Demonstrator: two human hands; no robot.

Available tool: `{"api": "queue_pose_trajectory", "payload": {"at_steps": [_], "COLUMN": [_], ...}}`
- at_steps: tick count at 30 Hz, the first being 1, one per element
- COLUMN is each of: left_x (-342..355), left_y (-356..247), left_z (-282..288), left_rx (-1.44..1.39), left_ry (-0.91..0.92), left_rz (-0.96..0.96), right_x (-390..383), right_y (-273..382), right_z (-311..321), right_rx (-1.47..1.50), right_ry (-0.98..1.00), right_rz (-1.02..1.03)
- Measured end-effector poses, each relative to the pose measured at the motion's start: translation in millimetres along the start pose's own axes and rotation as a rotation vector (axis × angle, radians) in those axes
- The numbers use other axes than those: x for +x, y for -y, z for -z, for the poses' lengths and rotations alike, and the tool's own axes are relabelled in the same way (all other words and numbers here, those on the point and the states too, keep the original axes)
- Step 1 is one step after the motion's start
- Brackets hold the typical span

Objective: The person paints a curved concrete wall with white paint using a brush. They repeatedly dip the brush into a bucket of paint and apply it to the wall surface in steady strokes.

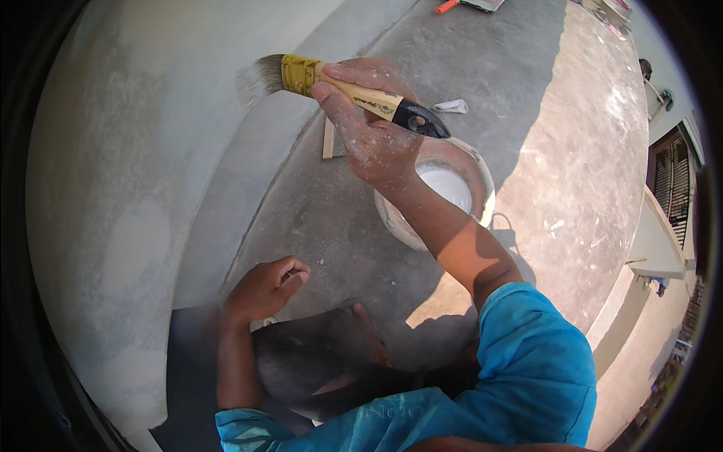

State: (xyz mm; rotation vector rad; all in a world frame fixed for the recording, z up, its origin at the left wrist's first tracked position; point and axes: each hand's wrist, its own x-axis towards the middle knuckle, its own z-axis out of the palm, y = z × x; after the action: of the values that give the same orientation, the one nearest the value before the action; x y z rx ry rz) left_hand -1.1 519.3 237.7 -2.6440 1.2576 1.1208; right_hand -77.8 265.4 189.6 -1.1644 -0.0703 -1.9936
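Note:
A paintbrush (pixel 360 98) with a wooden handle, black end and yellow ferrule is gripped in my right hand (pixel 380 143), thumb and fingers around it. Its pale, wet-looking bristles point left, at the whitish wall (pixel 128 181); whether they touch it I cannot tell. White specks cover the fingers. Beneath my right wrist stands a round bucket (pixel 482 162) with white paint (pixel 446 187) inside, partly hidden by the forearm. My left hand (pixel 263 290) hangs low near the wall, fingers curled in, with nothing seen in it.
A pale scrap (pixel 450 106) lies on the grey concrete floor (pixel 316 218) beyond the bucket. Behind my right hand is a wood-edged piece (pixel 328 140). Farther off lies an orange-handled tool (pixel 446 7). My dark-clothed knee (pixel 316 361) is below. A barred window (pixel 670 177) is at right.

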Motion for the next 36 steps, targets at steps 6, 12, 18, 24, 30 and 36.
{"api": "queue_pose_trajectory", "payload": {"at_steps": [6,12,18,24,30,36], "left_x": [2.3,15.2,49.4,73.5,89.9,106.9], "left_y": [-10.4,8.8,25.2,-21.1,-74.1,-134.1], "left_z": [-6.7,-23.3,-15.6,-25.1,-42.5,-66.4], "left_rx": [-0.033,-0.039,0.147,0.154,0.209,0.308], "left_ry": [-0.019,0.114,0.213,0.301,0.338,0.380], "left_rz": [0.064,-0.025,-0.266,-0.312,-0.392,-0.447], "right_x": [16.8,-44.7,-34.5,-13.8,-7.5,-9.1], "right_y": [10.3,39.0,35.1,44.2,84.4,133.1], "right_z": [23.2,-9.1,26.6,105.8,174.4,214.0], "right_rx": [-0.301,0.041,-0.068,-0.390,-0.462,-0.396], "right_ry": [-0.115,0.018,0.252,0.862,0.641,0.215], "right_rz": [0.156,0.177,0.416,0.210,-0.119,-0.483]}}
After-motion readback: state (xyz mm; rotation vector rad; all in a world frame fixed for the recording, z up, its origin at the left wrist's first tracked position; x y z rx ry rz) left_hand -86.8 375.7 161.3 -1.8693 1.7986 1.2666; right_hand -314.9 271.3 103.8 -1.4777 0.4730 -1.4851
